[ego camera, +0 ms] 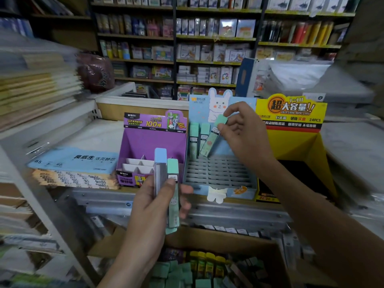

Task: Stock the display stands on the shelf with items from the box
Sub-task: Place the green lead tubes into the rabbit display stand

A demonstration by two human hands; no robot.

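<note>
pinching slim rectangular green-capped case

Pale shelf, grey metal rail along front edge. Left: stack of paper packs, blue B5 pack on top, orange-printed packs beneath. Just right of stack: purple display stand, white dividers inside. Middle: light-blue display stand, rabbit backboard, grey grid of slots. Right: yellow display stand, red and black banner. Three stands side by side, close together, near front edge
</note>
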